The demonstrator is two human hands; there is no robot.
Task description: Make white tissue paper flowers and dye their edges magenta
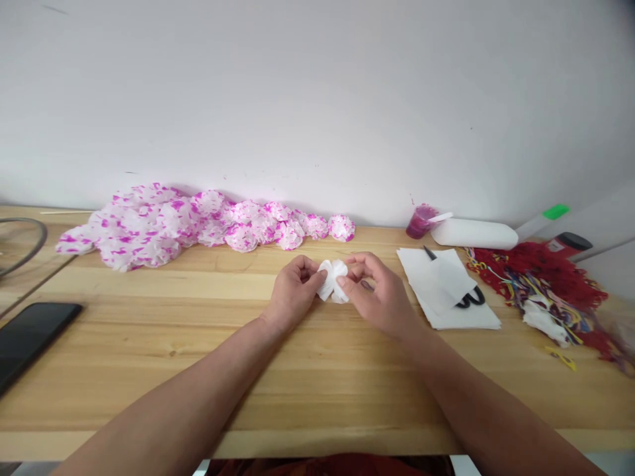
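Observation:
A white paper flower [333,281] with scalloped petals is held between both hands above the middle of the wooden table [198,370]. My left hand [296,289] is closed, pinching its left petals between thumb and fingers. From the other side, my right hand [376,289] pinches the right petals, thumb in front and fingers behind. Straight behind the hands sits a small round paper flower [341,227] with magenta-tipped petals. It ends a row leading left to a large heap of similar magenta-and-white flowers [149,228].
Right of my hands, white paper sheets [421,284] lie with black-handled scissors [476,297] partly covered. Behind them stand a cup of magenta liquid [421,222] and a white roll [476,233]. Red yarn [555,271] is piled far right. A phone [37,334] lies left.

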